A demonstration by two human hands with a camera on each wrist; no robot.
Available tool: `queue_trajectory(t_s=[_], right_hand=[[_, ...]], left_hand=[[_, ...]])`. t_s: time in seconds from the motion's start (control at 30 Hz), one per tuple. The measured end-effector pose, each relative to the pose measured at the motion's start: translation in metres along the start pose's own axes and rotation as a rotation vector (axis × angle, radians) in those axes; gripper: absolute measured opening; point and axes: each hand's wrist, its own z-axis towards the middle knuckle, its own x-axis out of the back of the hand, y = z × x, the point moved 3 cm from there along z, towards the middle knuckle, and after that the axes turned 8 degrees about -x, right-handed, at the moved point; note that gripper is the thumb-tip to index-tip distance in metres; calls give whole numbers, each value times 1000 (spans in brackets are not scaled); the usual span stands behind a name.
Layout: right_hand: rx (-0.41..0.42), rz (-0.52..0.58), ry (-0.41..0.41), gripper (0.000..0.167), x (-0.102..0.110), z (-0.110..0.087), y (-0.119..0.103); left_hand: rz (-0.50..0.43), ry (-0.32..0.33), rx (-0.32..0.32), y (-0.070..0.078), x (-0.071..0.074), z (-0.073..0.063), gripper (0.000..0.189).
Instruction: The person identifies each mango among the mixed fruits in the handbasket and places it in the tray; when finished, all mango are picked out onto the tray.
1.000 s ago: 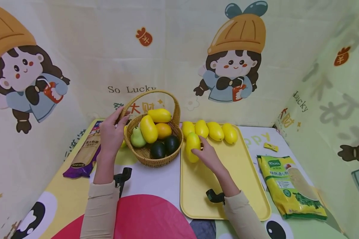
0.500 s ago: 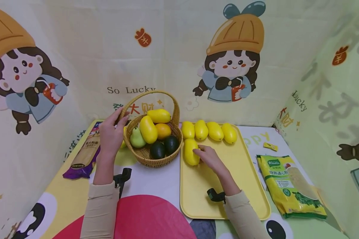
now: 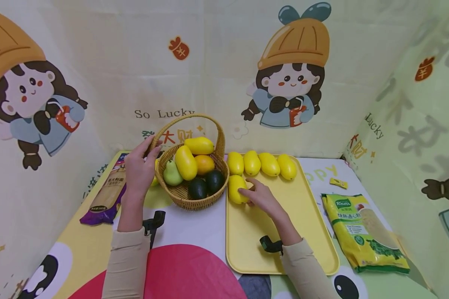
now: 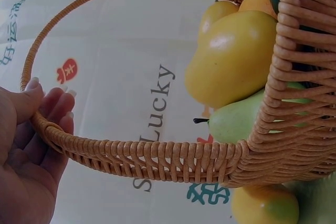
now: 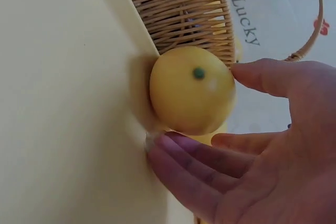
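My left hand [image 3: 139, 168] grips the left side of the arched handle of a wicker basket [image 3: 194, 203], its fingers curled round the handle [image 4: 79, 148] in the left wrist view. In the basket lie two yellow mangoes, a green pear [image 3: 172, 173], an orange fruit [image 3: 204, 164] and two dark avocados [image 3: 214, 180]. My right hand [image 3: 262, 198] holds a yellow mango [image 3: 236, 189] at the left edge of a yellow tray [image 3: 280, 232]. In the right wrist view, thumb and fingers lie on different sides of this mango [image 5: 191, 90], low over the tray.
Several yellow mangoes [image 3: 269, 164] stand in a row along the tray's back edge. A purple-ended noodle pack [image 3: 104, 195] lies at left, a yellow-green Knorr bag [image 3: 364, 232] at right. A small yellow packet [image 3: 338, 183] lies behind the bag. Yellow fruit partly shows behind the basket.
My right hand has brought the mango down and slightly left, in front of the row's leftmost mango. The left hand and basket have stayed in place.
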Motion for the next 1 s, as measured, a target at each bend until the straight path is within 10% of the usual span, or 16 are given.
queue_trajectory(t_s=[0.5, 0.73, 1.0], right_hand=[[292, 44, 333, 49, -1, 5, -19], [483, 178, 337, 46, -20, 8, -42], [500, 203, 242, 50, -43, 7, -65]], left_hand=[[-5, -7, 11, 0, 0, 0, 40], [0, 5, 15, 1, 2, 1, 40], [-12, -4, 2, 3, -1, 1, 40]])
